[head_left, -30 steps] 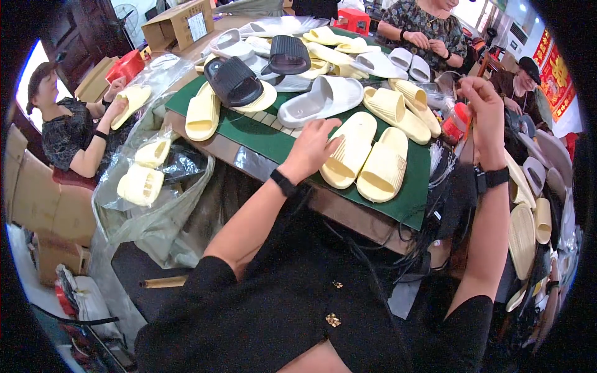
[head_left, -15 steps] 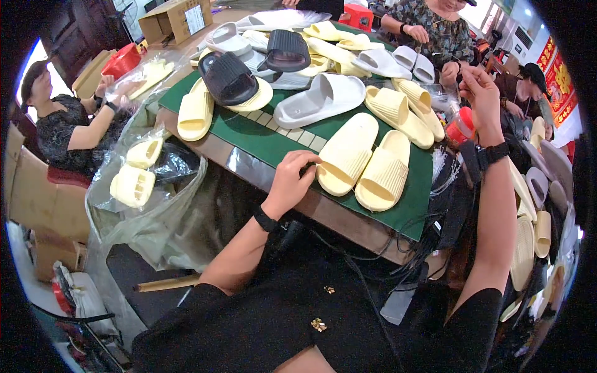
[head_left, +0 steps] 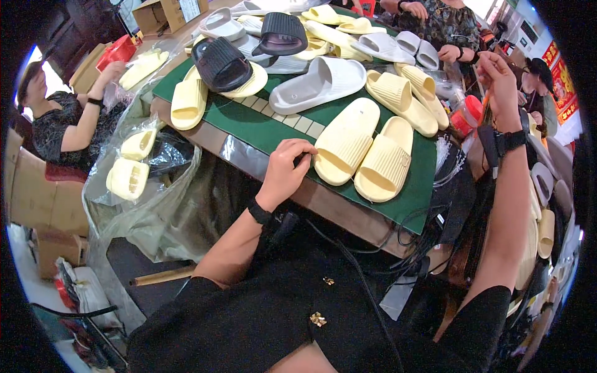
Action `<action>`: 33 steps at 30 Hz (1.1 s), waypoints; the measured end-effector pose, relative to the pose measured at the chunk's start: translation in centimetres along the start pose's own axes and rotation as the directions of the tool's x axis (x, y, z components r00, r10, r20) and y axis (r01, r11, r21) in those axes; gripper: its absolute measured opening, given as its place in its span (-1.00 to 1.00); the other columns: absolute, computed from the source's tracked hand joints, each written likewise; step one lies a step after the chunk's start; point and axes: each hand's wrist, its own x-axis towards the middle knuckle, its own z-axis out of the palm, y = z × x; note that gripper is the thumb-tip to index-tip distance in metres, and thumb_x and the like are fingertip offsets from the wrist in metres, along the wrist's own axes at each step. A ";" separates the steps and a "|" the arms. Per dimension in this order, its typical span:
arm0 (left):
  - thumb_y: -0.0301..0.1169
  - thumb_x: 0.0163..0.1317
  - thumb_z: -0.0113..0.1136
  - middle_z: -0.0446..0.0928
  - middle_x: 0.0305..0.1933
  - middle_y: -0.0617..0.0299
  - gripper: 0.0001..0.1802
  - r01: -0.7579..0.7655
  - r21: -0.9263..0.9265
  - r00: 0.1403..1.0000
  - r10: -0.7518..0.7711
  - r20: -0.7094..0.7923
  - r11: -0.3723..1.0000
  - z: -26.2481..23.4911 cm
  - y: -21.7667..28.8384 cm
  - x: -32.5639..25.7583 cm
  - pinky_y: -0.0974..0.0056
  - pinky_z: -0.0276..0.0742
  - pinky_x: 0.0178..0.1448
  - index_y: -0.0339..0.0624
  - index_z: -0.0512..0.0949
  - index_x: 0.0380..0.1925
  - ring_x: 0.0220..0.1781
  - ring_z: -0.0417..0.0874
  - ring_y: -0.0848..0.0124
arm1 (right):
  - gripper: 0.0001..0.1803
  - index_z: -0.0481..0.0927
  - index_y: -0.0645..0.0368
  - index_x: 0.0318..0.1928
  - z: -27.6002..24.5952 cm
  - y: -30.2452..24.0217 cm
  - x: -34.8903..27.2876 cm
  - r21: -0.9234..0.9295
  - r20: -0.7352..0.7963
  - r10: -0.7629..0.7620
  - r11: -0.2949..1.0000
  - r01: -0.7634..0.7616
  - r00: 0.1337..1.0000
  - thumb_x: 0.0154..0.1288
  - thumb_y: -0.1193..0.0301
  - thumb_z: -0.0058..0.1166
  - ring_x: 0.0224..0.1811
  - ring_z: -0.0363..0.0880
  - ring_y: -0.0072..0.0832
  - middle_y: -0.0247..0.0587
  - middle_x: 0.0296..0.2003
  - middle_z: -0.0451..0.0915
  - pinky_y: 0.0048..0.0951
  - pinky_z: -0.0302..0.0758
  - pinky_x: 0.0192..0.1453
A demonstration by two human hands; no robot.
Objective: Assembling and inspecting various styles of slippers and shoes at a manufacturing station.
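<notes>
- Head view: a person seated at a bench (head_left: 348, 214) covered by a green mat (head_left: 261, 124) works among a spread of foam slide sandals.
- The left hand (head_left: 287, 169) rests on the mat's near edge, fingers curled in against the heel of a pale yellow slide (head_left: 347, 149); whether they actually grip it cannot be told.
- A second pale yellow slide (head_left: 385, 161) lies just beside the first, touching it along the side, both soles down and heels toward the person.
- The right hand (head_left: 500, 78) is raised well above the bench at the right, fingers pinched together; what they hold is too small to tell. A black watch (head_left: 510, 142) sits on that wrist.
- Farther back on the mat lie a grey slide (head_left: 317, 84), a black slide (head_left: 222, 62) stacked on a yellow one, and more yellow pairs.
- At left, another person's hand (head_left: 112, 71) reaches toward yellow slides; a clear plastic bag (head_left: 137, 180) beside the bench holds more.
</notes>
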 end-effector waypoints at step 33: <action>-0.66 0.10 0.15 0.63 -0.19 0.11 -0.84 -0.064 0.032 0.992 0.067 -0.107 0.997 0.2 -0.3 -0.4 0.18 0.53 -0.01 -0.27 0.61 -0.30 -0.05 0.60 0.16 | -0.91 0.59 0.21 -0.29 10.9 6.7 -7.9 -0.367 0.455 0.504 0.857 -0.362 0.734 0.27 0.45 0.19 -0.54 0.48 -0.66 -0.43 -0.50 0.50 -0.61 0.48 -0.48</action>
